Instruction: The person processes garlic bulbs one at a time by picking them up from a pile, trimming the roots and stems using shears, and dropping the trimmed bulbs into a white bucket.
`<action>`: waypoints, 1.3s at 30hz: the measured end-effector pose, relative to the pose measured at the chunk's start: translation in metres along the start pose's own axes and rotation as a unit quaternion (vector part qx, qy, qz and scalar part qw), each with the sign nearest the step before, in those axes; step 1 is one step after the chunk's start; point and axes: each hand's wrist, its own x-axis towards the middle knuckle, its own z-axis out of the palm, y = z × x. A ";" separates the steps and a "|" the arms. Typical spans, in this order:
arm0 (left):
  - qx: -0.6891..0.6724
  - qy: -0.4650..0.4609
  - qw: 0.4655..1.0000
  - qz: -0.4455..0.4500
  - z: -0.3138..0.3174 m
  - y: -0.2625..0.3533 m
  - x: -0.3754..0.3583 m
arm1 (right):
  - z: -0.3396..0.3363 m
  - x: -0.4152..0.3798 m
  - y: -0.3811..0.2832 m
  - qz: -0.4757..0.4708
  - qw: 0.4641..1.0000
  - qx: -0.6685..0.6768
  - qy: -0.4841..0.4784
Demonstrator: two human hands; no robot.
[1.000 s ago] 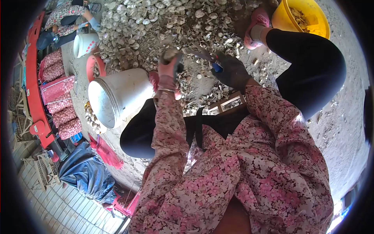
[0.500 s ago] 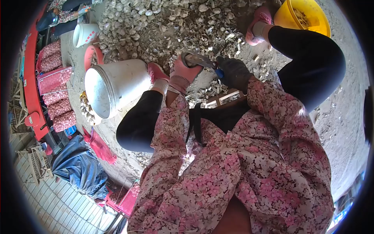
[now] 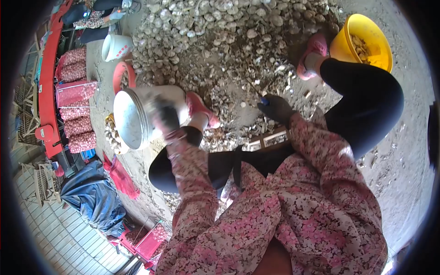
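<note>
My left hand (image 3: 167,118), in a grey and pink glove, is smeared by motion beside the rim of the large white bucket (image 3: 158,97); its fingers do not show clearly, nor whether it holds anything. My right hand (image 3: 277,109), in a dark glove, is closed around a blue-handled cutting tool (image 3: 264,101). A thin dark blade seems to point up and away from that hand, over the ground. Ahead of both hands spreads a heap of garlic bulbs (image 3: 201,20), with cut stems and scraps (image 3: 229,98) nearer my feet.
A yellow bucket (image 3: 339,46) with some pieces inside stands beyond my right knee. At left are a pink-red tub (image 3: 118,75), a smaller white bucket (image 3: 108,48) and a container of garlic (image 3: 111,133). Filled red net sacks (image 3: 75,110) line a red frame. Another person (image 3: 98,18) works at top left.
My left hand has moved from the middle, beside the tool, leftward to the white bucket. My right hand, still on the tool, has moved slightly lower in view. The camera view has shifted.
</note>
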 end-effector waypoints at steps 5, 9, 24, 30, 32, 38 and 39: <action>0.091 0.091 0.975 0.182 0.085 0.012 0.000 | 0.020 0.020 0.002 0.058 0.966 0.244 0.059; 0.584 0.063 0.806 0.072 0.015 -0.103 0.065 | 0.006 0.028 -0.012 0.150 0.822 0.542 0.091; 0.934 -0.010 0.311 -0.172 0.129 -0.499 0.222 | -0.031 0.055 -0.013 0.221 0.682 0.666 0.207; 0.804 -0.099 0.577 -0.100 0.067 -0.451 0.239 | -0.026 0.064 0.000 0.175 0.744 0.605 0.224; 0.646 -0.041 0.734 -0.204 0.095 -0.402 0.186 | -0.032 0.064 0.009 0.180 0.769 0.582 0.192; 0.506 -0.100 0.815 -0.266 0.122 -0.283 0.081 | -0.038 0.056 0.005 0.090 0.959 0.217 0.161; 0.497 -0.069 0.827 -0.255 0.122 -0.269 0.067 | -0.039 0.050 0.001 0.062 0.963 0.202 0.169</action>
